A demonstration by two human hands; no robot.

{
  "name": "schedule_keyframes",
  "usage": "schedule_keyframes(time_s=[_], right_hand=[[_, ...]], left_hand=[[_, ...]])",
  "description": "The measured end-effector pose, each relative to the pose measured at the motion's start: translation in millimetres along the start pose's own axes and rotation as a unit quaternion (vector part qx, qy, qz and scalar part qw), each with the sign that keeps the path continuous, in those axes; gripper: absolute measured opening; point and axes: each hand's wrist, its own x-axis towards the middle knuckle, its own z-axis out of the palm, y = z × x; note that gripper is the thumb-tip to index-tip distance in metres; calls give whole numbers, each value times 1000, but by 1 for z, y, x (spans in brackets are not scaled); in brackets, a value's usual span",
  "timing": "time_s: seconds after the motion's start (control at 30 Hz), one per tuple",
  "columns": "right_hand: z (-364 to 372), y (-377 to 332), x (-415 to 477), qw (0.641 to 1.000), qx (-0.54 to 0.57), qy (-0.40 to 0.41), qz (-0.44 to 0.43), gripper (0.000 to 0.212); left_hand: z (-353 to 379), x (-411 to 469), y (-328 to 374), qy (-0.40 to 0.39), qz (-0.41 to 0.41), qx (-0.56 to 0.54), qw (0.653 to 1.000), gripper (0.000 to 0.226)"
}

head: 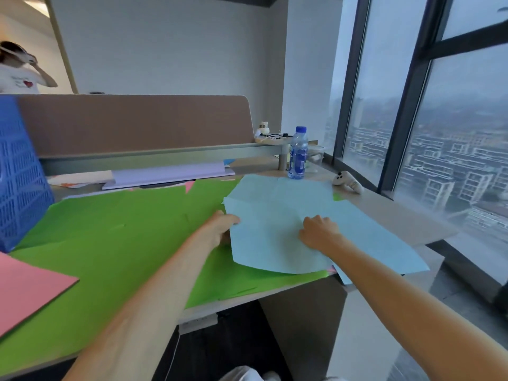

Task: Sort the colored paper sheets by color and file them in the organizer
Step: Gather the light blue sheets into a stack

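Daylight from the tall window (453, 160) on my right falls across a pale wood desk (398, 215), whose bare strip runs along that side to a squared corner. Smooth green sheets (123, 243) cover most of the top and reach its near edge. Light blue sheets (275, 210), faintly creased into quarters, lie over them at an angle, one corner overhanging the desk front. My left hand (222, 226) pinches the blue sheet's left edge, thumb on top and fingers tucked beneath. My right hand (319, 232) rests knuckles-up on the same sheet, fingers bent; I cannot tell whether they grip it. The hands are apart. A pink sheet (24, 287) sits at the near left, beside a blue latticed plastic basket (19, 182). A clear water bottle (297, 154) stands upright just beyond the blue paper, before a brown fabric partition (137, 122).
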Motion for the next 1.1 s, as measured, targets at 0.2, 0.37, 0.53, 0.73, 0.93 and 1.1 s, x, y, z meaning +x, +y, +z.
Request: schedule_keyframes(time_s=[0.2,0.37,0.53,0.73,0.93,1.1], right_hand=[[9,16,-2,994,36,-34,94,56],[7,27,-4,997,38,4,67,36],[-6,22,-8,993,-100,61,5,26],[-33,-2,3,997,-37,64,-2,27],[0,-55,15,979,78,-162,-98,60],[4,-49,25,974,93,-175,-111,50]], left_hand=[[-2,-6,2,7,42,88,995,31],[-6,-15,-1,6,38,83,996,16],[-10,-19,-6,5,50,91,995,14],[-11,-20,-5,-37,54,85,994,14],[1,-15,-6,-64,55,61,995,14],[6,-2,-7,-82,69,67,992,14]])
